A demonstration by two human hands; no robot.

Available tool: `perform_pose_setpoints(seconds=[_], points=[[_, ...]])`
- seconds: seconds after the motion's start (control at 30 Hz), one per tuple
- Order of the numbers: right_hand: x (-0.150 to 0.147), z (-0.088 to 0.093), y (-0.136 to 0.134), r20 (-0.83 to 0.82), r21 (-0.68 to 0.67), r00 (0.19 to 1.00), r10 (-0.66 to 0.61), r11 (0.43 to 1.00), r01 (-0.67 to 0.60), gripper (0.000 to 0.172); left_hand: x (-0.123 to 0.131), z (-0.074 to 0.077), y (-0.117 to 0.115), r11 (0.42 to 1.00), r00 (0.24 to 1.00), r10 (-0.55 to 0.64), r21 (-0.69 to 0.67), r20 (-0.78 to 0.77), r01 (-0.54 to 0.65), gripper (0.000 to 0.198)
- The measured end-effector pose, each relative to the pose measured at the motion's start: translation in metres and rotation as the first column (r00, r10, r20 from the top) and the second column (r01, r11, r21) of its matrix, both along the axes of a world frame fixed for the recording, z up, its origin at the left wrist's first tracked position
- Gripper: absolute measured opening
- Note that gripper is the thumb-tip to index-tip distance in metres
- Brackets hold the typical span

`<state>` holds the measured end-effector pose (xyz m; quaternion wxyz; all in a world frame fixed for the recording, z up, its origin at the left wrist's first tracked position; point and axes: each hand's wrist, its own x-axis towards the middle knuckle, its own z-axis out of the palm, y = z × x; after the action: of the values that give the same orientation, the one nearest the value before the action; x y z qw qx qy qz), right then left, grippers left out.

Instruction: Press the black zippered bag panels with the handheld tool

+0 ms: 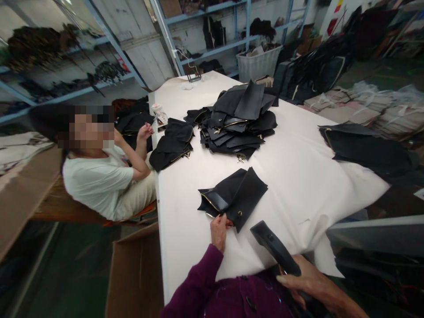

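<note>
Head view: a seated co-worker (99, 176) beside the white table (298, 176); the left hand (219, 229) pinches the black zippered fabric piece (233, 196) lying on it; the right hand (306, 280) grips a black strap (274, 249).

Black matt cloth piece (233, 196), gold metal zip; smooth white table (298, 176).

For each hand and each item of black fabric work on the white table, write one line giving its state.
Left hand: pinching the folded black piece, which lies flat.
Right hand: gripping a black strap, lifted off the table.
Big pile: heaped, untouched.
Small pile: at the table edge.
</note>
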<state>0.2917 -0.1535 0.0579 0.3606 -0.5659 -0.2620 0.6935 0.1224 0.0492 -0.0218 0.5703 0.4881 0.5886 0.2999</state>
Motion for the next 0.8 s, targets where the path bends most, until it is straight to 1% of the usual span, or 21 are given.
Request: perform_pose_setpoints(seconds=[0.13, 0.23, 0.37, 0.43, 0.53, 0.67, 0.8], points=[[-0.002, 0.003, 0.013, -0.028, 0.038, 0.999, 0.031, 0.999, -0.029, 0.037, -0.004, 0.010, -0.004, 1.000, 0.997, 0.009, -0.029, 0.077, -0.007, 0.032], [-0.007, 0.005, 0.027, -0.061, 0.068, 0.996, 0.068, 0.996, -0.064, 0.037, -0.009, 0.014, -0.010, 0.999, 0.992, -0.015, -0.048, 0.126, 0.021, 0.032], [-0.013, 0.008, 0.043, -0.040, 0.046, 0.997, 0.067, 0.997, -0.065, 0.034, -0.011, 0.014, -0.019, 0.993, 0.979, -0.071, -0.083, 0.191, 0.088, 0.032], [-0.013, 0.009, 0.047, -0.012, 0.033, 0.999, 0.051, 0.998, -0.050, 0.035, -0.012, 0.012, -0.021, 0.990, 0.975, -0.075, -0.101, 0.210, 0.098, 0.032], [-0.005, 0.010, 0.043, 0.019, 0.023, 0.999, 0.037, 0.999, -0.037, 0.038, -0.013, 0.010, -0.021, 0.990, 0.974, -0.044, -0.122, 0.224, 0.073, 0.030], [0.006, 0.014, 0.028, 0.054, -0.011, 0.998, 0.046, 0.999, -0.045, 0.039, -0.013, 0.012, -0.017, 0.989, 0.971, -0.001, -0.146, 0.240, 0.037, 0.030], [0.000, 0.015, 0.020, 0.037, -0.024, 0.995, 0.089, 0.996, -0.088, 0.042, -0.013, 0.015, -0.015, 0.988, 0.969, 0.001, -0.150, 0.248, 0.037, 0.031]])
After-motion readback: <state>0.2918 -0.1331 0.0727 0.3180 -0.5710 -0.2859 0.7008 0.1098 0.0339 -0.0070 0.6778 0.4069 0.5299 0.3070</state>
